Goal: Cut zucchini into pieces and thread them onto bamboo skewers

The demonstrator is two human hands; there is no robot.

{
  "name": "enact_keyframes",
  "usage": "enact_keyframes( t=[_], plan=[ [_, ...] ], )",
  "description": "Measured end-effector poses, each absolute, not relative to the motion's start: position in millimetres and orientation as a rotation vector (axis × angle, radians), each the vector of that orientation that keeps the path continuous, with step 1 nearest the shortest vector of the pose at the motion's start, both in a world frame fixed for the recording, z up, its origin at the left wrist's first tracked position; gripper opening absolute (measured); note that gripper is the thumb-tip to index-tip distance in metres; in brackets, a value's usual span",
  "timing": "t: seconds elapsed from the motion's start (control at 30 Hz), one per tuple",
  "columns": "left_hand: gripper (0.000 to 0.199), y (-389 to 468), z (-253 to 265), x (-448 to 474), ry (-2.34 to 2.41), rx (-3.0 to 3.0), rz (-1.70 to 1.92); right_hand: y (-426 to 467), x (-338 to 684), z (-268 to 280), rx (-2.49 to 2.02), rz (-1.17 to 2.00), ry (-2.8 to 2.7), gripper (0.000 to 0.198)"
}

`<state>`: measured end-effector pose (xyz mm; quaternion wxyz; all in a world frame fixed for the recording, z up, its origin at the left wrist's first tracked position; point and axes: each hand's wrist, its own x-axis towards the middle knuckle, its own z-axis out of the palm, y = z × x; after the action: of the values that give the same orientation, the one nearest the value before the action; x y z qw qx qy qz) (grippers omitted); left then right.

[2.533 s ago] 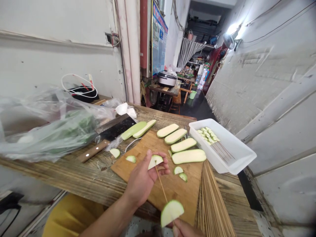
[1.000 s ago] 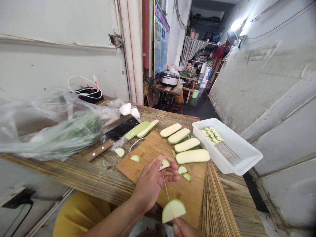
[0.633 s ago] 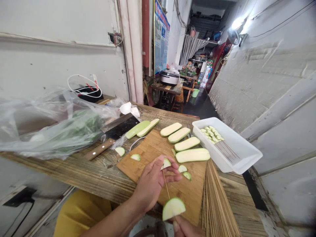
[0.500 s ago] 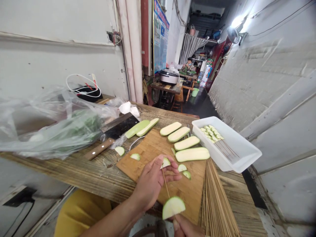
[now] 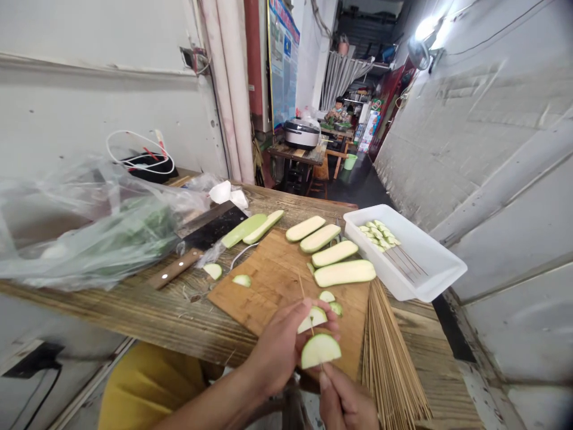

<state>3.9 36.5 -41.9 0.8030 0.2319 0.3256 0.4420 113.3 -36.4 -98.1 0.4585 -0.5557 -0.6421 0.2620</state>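
Note:
Between the fingers and thumb of my left hand (image 5: 280,343) is a half-round zucchini slice (image 5: 312,319). A thin bamboo skewer (image 5: 301,283) passes through that slice, and its tip sticks out beyond my fingers. My right hand (image 5: 344,397) pinches the skewer's lower end, just below a second, larger zucchini slice (image 5: 320,351) threaded on it. Both hands are over the near edge of the wooden cutting board (image 5: 268,263). Several zucchini halves (image 5: 344,273) lie cut side up at the board's far right, with small end pieces (image 5: 327,297) near my left fingertips.
A bundle of bamboo skewers (image 5: 391,358) lies right of the board. Beyond it stands a white plastic tub (image 5: 430,263) with skewered slices inside. A cleaver (image 5: 215,224) with a wooden handle and a plastic bag of greens (image 5: 120,233) are on the left. A person (image 5: 338,110) sits far back.
The skewer has been pushed forward through the slice in my left hand, its tip now emerging beyond. My right hand and the larger slice have come closer to my left hand.

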Motion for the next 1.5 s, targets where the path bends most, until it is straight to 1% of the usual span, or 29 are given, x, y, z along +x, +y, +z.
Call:
enact_keyframes(
  t=[0.13,0.2,0.33,0.43,0.47,0.53,0.63,0.67,0.73,0.87,1.0,1.13,1.27,1.5],
  plan=[
    [0.053,37,-38,0,0.667,0.445,0.87,-34,117,-80,-1.305,0.725,-1.58,0.032],
    [0.058,37,-35,-2,0.648,0.402,0.833,-33,119,-76,-1.245,0.747,-1.594,0.028],
    [0.052,35,-32,-4,0.689,0.425,0.844,-33,119,-74,-1.192,0.812,-1.607,0.025],
    [0.047,31,-34,-4,0.763,0.515,0.898,-36,117,-75,-1.188,0.862,-1.475,0.024],
    [0.048,30,-34,-4,0.777,0.524,0.905,-36,117,-77,-1.168,0.927,-1.401,0.025],
    [0.048,30,-35,-4,0.783,0.508,0.903,-36,119,-81,-1.056,1.238,-1.174,0.027],
    [0.044,31,-37,-6,0.756,0.543,0.916,-31,127,-90,-0.676,1.856,-0.666,0.026],
    [0.042,31,-38,-7,0.752,0.579,0.921,-29,130,-93,-0.534,1.986,-0.519,0.023],
    [0.044,31,-40,-8,0.765,0.644,0.909,-25,135,-98,-0.313,2.106,-0.353,0.017],
    [0.043,30,-41,-8,0.812,0.664,0.917,-22,138,-102,-0.102,2.166,-0.282,0.017],
    [0.038,28,-38,-8,0.767,0.584,0.96,-24,136,-103,-0.08,2.172,-0.255,0.017],
    [0.038,27,-37,-8,0.783,0.58,0.965,-24,136,-104,-0.07,2.172,-0.249,0.016],
    [0.041,28,-43,-10,0.843,0.706,0.908,-23,136,-107,-0.04,2.186,-0.238,0.016],
    [0.033,32,-61,-21,0.755,0.89,0.878,-23,142,-127,0.181,2.325,-0.153,0.019]
  ],
)
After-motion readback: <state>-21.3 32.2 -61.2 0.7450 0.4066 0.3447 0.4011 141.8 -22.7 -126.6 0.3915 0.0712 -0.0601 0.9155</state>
